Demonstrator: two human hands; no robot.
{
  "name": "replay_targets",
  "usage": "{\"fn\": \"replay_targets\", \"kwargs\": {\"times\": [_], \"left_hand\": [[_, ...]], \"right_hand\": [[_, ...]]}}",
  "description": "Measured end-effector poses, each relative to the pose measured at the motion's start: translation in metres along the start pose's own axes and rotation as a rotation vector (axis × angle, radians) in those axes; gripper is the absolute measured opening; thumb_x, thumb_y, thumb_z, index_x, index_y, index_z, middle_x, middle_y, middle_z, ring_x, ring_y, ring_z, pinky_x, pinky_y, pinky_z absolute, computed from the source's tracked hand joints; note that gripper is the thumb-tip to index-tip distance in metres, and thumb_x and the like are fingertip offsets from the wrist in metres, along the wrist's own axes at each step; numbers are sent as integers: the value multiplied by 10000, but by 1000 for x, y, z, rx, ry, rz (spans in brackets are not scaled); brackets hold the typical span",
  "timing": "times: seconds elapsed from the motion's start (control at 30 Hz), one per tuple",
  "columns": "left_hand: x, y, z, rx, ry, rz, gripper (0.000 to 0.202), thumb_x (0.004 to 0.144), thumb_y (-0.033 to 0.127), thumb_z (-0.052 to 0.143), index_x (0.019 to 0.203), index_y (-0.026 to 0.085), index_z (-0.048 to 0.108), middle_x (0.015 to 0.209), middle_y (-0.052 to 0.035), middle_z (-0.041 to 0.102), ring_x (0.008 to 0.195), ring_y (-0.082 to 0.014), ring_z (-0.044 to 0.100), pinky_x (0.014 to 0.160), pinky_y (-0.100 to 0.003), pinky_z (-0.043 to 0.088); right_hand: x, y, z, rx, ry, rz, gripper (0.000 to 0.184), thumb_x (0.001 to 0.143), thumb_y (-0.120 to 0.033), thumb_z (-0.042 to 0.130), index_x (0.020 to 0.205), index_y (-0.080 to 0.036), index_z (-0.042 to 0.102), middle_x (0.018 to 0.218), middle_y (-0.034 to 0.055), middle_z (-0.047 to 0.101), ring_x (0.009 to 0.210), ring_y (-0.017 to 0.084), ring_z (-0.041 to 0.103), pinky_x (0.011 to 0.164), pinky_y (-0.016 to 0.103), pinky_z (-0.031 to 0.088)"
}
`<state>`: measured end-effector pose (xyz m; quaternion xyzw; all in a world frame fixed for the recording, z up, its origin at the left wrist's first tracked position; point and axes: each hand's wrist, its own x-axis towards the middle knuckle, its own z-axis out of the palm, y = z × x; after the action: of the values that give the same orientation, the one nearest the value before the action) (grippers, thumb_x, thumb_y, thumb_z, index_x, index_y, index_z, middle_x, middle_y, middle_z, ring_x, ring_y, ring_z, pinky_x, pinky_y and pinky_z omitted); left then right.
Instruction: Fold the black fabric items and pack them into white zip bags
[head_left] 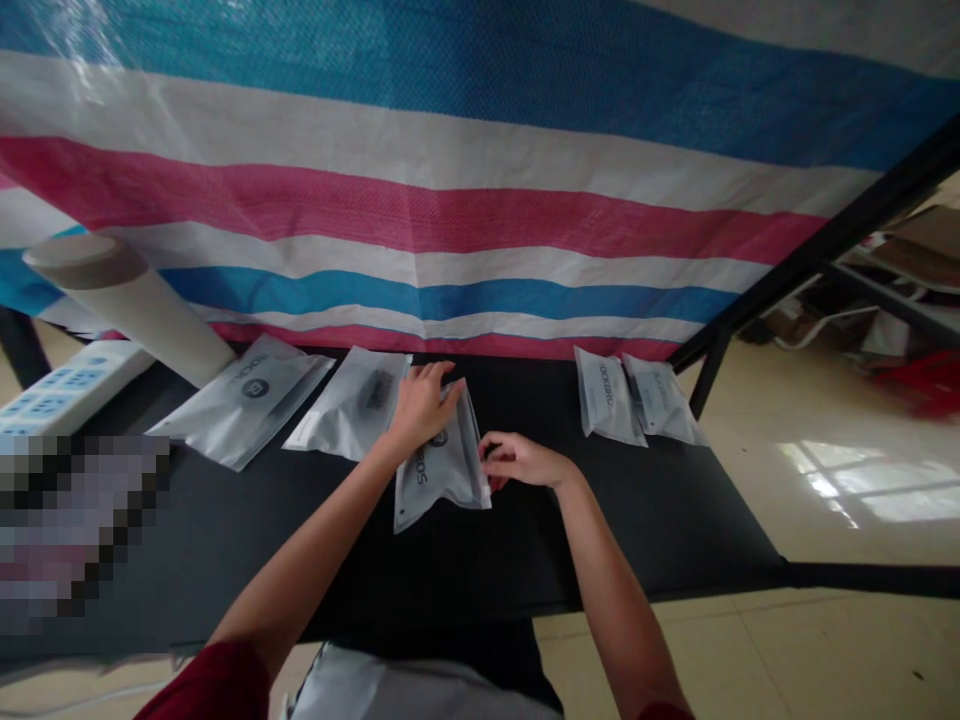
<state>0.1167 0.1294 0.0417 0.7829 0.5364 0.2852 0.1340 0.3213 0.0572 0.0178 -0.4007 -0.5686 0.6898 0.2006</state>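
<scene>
Hands at mid-frame on black table (pixel 637 520). Left hand (pixel 420 405) lies flat, fingers spread, on far end of frosted bag (pixel 442 475), gripping nothing; likely pinning it so it can't slide. Right hand (pixel 521 462) is closed, pinching the bag's right edge. Beyond: two spare bags (pixel 247 400) centre-left, another pair (pixel 607 395) right, well apart. Cardboard tube (pixel 135 300) and power strip (pixel 52 395) at left edge; striped tarp (pixel 480 200) behind.

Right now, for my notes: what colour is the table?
Black; the table shows best in head view.

A frosted grey printed pouch (pixel 442 465) lies flat, slightly askew, on the black table (pixel 637 520).
</scene>
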Motion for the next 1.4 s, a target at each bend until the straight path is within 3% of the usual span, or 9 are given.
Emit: {"fn": "replay_targets", "kwargs": {"times": [0.1,0.23,0.4,0.5,0.7,0.87,1.1,1.23,1.4], "left_hand": [[-31,6,-6,50,32,81,519,953,471,466,1376,172,442,1345,-138,547,1248,-329,460,986,-478,401],[-61,-3,4,-103,-26,102,554,971,481,431,1418,167,340,1380,-160,478,1292,-295,443,1066,-489,374],[-73,-4,15,-308,-91,192,597,972,462,444,1468,193,246,1449,-161,394,1361,-283,391,1120,-464,362],[-77,0,16,-310,-136,236,624,967,471,452,1483,193,237,1481,-166,364,1389,-298,357,1141,-474,344],[-79,-3,23,-260,-165,219,638,984,482,406,1503,167,211,1499,-182,349,1417,-289,332,1150,-478,337],[-81,-5,36,-82,-161,278,690,964,541,411,1496,131,254,1517,-206,343,1446,-318,278,1173,-528,272],[-81,-3,39,56,-212,304,720,891,596,521,1412,106,439,1489,-227,388,1428,-382,292,1164,-565,252],[-77,-4,35,-108,-185,274,613,928,531,499,1388,130,444,1430,-196,465,1389,-342,369,1153,-536,298],[-73,-12,30,-538,-90,68,467,995,462,366,1358,177,436,1310,-152,557,1247,-282,519,1068,-487,405]], "right_hand": [[8,4,-1,-2,202,-42,284,877,-400,617,1076,-201,572,758,-14,666,647,124,656,585,237,518],[19,9,6,-190,365,-107,279,915,-344,560,1150,-210,626,870,37,705,750,175,671,596,260,507],[26,9,20,-619,466,-100,148,818,-351,679,850,-214,724,754,70,719,780,270,690,616,294,467],[27,7,23,-736,442,-71,131,800,-317,676,762,-197,716,726,81,715,752,285,695,625,308,461],[17,7,8,-464,354,-134,195,811,-331,670,919,-171,700,881,61,715,842,238,668,742,330,506],[-5,12,-25,-359,581,-113,324,833,-450,639,995,-169,632,957,66,677,895,214,635,794,345,505],[-28,9,-50,-41,813,-69,363,761,-531,673,940,-232,573,855,4,654,814,192,626,577,246,467],[-27,1,-44,211,929,-143,413,681,-565,740,944,-269,621,908,0,704,907,224,667,627,279,523],[-11,-2,-27,275,814,-197,447,704,-625,707,910,-229,682,930,50,736,969,260,683,814,366,548]]}}
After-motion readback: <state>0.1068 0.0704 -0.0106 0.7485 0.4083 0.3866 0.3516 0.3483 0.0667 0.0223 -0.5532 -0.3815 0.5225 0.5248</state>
